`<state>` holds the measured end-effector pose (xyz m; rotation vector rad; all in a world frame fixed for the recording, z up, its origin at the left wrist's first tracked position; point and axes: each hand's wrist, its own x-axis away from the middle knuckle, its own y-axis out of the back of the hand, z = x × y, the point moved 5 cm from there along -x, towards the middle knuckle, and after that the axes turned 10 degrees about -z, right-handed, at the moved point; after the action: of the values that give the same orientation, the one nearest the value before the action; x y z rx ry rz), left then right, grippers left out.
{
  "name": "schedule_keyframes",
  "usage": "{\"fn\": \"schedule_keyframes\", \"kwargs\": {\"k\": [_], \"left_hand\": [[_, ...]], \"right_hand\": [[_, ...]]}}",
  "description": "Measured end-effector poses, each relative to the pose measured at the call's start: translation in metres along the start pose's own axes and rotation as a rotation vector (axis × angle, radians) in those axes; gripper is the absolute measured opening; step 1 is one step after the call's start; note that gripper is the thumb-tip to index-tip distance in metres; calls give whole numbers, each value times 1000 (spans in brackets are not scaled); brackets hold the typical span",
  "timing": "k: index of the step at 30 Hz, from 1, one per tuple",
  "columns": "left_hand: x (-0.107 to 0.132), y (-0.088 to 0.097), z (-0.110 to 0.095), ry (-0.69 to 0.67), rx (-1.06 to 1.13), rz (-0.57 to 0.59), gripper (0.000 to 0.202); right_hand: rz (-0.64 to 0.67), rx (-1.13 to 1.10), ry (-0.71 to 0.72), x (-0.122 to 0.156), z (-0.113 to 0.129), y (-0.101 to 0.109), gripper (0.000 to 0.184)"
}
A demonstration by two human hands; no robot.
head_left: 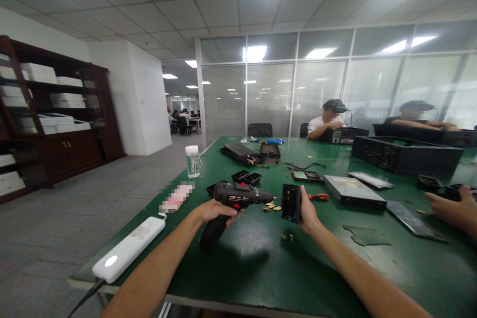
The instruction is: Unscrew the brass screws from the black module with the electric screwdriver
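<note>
My left hand is wrapped round the grip of a black cordless drill with red details. The drill points to the right, its thin bit reaching a small black plastic box. That box is held upright by my right hand, its open side turned toward the drill; whether the bit touches a screw inside I cannot tell. Several brass-coloured metal pieces lie on the table behind the drill tip. A few small screws lie nearer to me, below the box.
On the green table are a white power strip, a water bottle, black plastic boxes, orange-handled pliers, an optical drive and a computer case. A co-worker's hand is at the right; two people sit across.
</note>
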<state>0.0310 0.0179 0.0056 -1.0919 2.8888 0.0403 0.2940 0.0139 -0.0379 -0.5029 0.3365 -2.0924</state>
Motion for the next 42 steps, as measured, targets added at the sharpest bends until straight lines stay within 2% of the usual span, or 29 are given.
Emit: {"fn": "schedule_keyframes", "kwargs": {"k": [19,42], "left_hand": [[2,0,-1,-17,-3,-14,35],[2,-3,-3,-27,-28,6,35]], "right_hand": [[9,43,-33,3,0,-2,49],[21,51,18,-1,-2,1,51]]}}
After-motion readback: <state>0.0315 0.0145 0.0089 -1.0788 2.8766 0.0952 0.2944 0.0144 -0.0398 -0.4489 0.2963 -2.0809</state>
